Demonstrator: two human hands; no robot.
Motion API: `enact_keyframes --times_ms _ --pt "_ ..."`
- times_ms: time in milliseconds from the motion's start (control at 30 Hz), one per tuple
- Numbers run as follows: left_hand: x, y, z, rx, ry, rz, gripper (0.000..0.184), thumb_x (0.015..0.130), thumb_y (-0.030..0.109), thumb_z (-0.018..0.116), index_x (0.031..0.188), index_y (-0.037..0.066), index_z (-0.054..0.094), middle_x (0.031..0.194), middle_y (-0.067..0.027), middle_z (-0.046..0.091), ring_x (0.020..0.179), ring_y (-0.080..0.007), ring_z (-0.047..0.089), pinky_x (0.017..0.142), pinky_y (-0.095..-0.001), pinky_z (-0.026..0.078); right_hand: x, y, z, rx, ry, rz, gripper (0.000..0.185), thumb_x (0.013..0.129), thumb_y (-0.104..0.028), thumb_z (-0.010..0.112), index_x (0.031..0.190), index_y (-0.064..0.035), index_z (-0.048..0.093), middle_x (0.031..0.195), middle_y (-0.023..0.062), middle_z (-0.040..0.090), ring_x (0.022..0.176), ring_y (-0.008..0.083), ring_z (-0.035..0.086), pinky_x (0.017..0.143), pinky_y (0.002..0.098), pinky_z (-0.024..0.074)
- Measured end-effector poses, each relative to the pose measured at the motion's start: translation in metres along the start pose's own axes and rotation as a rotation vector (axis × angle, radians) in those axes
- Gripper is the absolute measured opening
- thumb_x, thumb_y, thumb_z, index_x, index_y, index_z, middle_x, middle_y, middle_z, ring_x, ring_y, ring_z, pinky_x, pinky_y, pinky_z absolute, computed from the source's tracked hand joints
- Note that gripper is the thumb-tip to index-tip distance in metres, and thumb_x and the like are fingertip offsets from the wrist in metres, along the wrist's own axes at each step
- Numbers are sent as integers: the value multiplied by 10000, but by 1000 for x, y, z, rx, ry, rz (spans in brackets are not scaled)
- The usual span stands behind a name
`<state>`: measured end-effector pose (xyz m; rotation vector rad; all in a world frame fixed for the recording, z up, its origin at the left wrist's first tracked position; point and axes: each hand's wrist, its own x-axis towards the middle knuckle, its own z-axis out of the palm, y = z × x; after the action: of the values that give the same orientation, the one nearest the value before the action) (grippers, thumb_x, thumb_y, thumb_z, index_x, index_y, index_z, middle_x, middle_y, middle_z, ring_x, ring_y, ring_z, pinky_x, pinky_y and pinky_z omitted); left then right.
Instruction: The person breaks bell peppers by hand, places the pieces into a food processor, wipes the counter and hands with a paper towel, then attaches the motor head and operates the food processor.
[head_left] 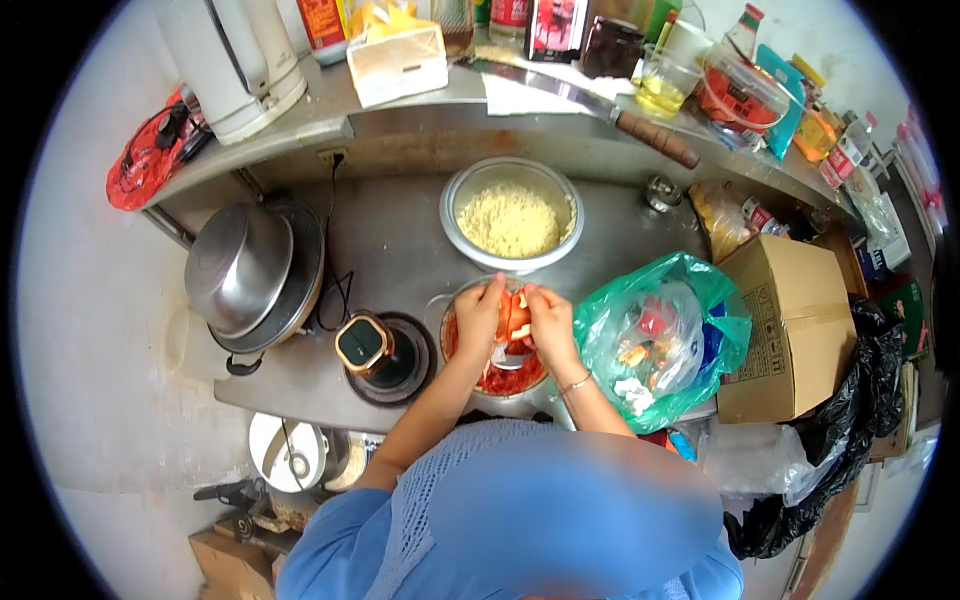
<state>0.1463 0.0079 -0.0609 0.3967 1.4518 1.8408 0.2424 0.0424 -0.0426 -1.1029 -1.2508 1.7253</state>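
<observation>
My left hand (479,322) and my right hand (552,324) are close together over a bowl (448,338) near the counter's front edge. Between them is an orange-red pepper (514,312) with pale inner parts showing, and the fingers of both hands are closed on it. Wet-looking red pieces (508,380) lie in the bowl below. Just behind stands a metal bowl (452,226) full of chopped pale yellow bits (512,220), which look like garlic. My fingertips are partly hidden by the pepper and by each other.
To the right sits a green plastic bag (735,335) of scraps, beside a cardboard box (800,330). A black-and-copper appliance (365,345) and stacked metal pans (240,270) stand left. A wooden-handled knife (655,138) juts over the shelf edge.
</observation>
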Motion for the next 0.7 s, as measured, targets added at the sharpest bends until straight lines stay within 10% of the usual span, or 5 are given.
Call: enact_keyframes --times_ms 267,433,700 --pt "19 24 -26 -130 113 228 340 911 264 538 728 -13 613 634 -15 566 532 -64 485 468 -204 387 6 -2 -23 303 59 -138 285 955 -323 423 963 -54 516 762 77 603 649 143 594 529 242 479" --pt "12 56 -24 -22 -157 250 479 952 389 397 982 -41 605 985 -120 622 915 -168 574 848 -297 436 -11 -31 -34 -124 91 -400 434 932 -322 463 792 53 630 909 110 658 864 171 574 849 299 401" --pt "2 84 -52 -21 -25 310 327 945 255 419 969 -17 598 1035 -126 614 993 -199 571 899 -330 413 -12 -23 3 -827 -409 -794 126 763 -136 605 824 -36 652 850 130 656 798 299 613 735 375 463"
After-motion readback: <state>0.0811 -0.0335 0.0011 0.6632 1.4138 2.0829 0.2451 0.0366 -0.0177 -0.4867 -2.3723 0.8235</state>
